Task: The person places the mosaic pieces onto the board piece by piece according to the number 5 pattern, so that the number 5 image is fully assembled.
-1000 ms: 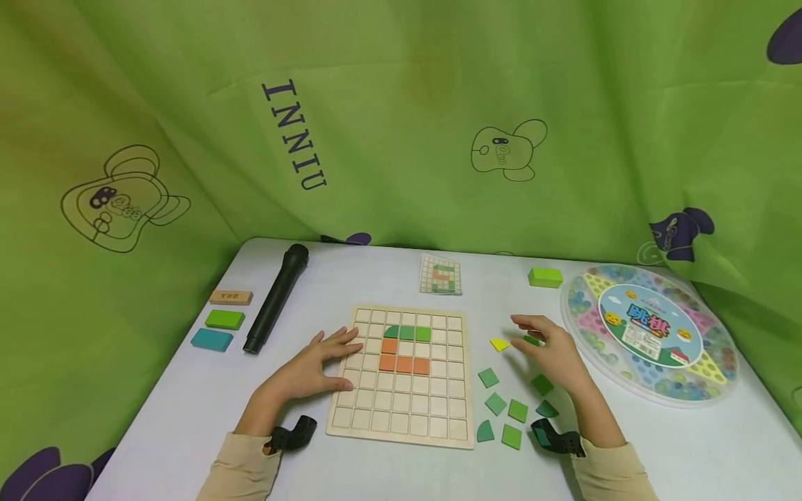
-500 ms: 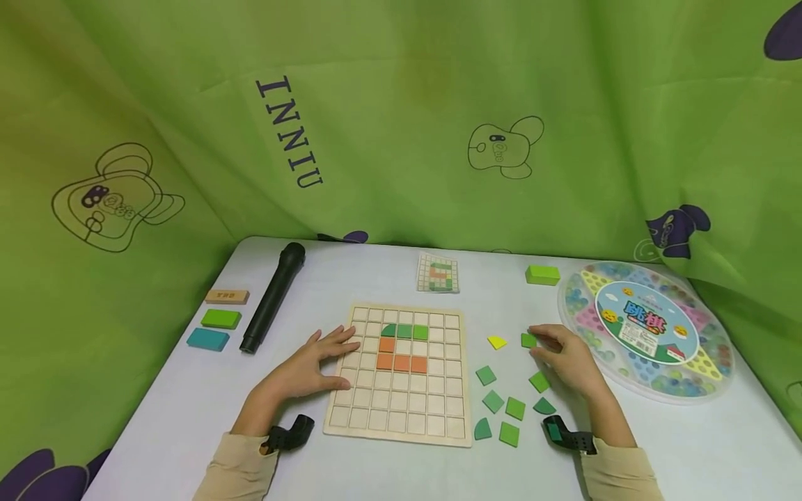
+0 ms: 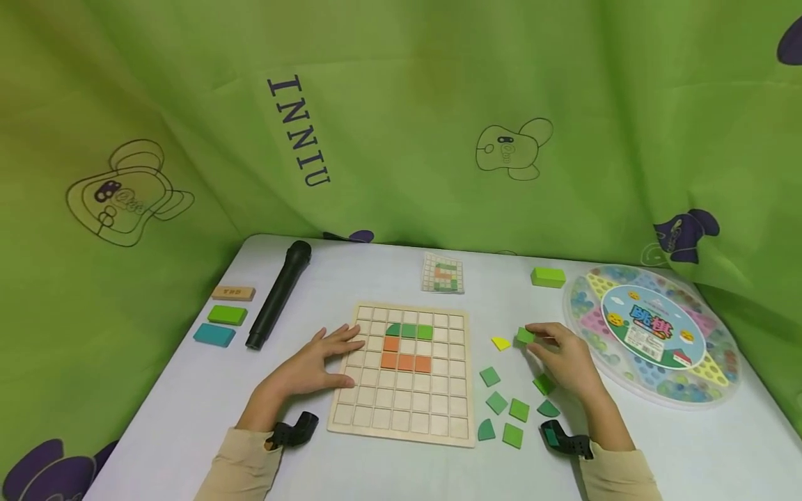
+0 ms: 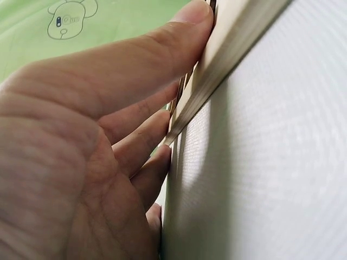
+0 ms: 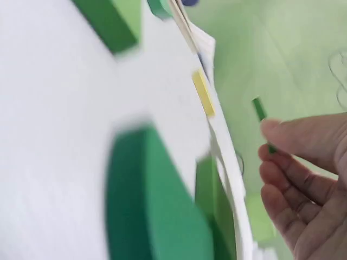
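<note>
My right hand (image 3: 560,356) pinches a green square tile (image 3: 523,336) between thumb and fingers; in the right wrist view that tile (image 5: 259,109) is seen edge-on, up off the table. My left hand (image 3: 313,363) rests with spread fingers on the left edge of the wooden grid board (image 3: 401,422). The left wrist view has its thumb (image 4: 192,13) on the board's edge (image 4: 203,89). On the board sit a dark green quarter-round tile (image 3: 393,330), two green squares and several orange tiles (image 3: 406,362). A yellow tile (image 3: 501,344) lies just left of my right hand.
Several green tiles (image 3: 519,410) lie right of the board. Behind it is a pattern card (image 3: 442,273). A round Chinese checkers box (image 3: 651,327) stands at right, a green block (image 3: 548,277) beside it. At left lie a black microphone (image 3: 278,296) and blocks (image 3: 215,335).
My right hand first moved right to the green square tile beyond the yellow one, then took hold of it and lifted it. The left hand has stayed on the board's edge.
</note>
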`<state>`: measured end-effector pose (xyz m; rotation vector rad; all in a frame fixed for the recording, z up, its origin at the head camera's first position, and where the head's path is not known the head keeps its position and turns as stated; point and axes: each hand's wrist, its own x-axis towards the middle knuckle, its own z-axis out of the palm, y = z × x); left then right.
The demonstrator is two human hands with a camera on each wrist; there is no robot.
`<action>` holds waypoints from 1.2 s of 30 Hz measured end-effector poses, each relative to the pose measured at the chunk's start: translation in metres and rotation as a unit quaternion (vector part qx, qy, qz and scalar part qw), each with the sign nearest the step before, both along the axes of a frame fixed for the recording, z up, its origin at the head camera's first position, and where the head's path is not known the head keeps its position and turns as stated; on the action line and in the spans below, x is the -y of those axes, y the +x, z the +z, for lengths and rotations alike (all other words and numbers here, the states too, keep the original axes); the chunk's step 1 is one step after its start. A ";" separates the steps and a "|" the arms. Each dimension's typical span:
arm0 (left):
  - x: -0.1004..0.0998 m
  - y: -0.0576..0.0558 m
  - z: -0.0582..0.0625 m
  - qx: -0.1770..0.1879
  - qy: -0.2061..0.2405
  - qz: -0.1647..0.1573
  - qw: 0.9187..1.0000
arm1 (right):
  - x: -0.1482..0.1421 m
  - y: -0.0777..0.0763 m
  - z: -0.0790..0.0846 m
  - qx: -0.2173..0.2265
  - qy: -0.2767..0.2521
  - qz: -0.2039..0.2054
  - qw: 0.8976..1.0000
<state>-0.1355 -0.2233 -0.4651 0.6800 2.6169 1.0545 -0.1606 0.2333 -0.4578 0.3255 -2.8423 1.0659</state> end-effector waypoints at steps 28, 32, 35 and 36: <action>-0.002 0.000 0.001 0.001 -0.005 -0.005 1.000 | 0.120 -0.037 0.011 0.081 0.028 0.155 0.984; 0.000 -0.001 0.001 -0.001 -0.009 -0.005 1.000 | 0.125 -0.038 0.010 0.083 0.033 0.161 0.983; 0.001 -0.001 -0.001 -0.001 -0.006 -0.003 1.000 | 0.125 -0.038 0.010 0.089 0.032 0.163 0.982; 0.001 -0.001 -0.002 0.001 -0.003 -0.002 1.000 | 0.124 -0.038 0.010 0.092 0.029 0.162 0.982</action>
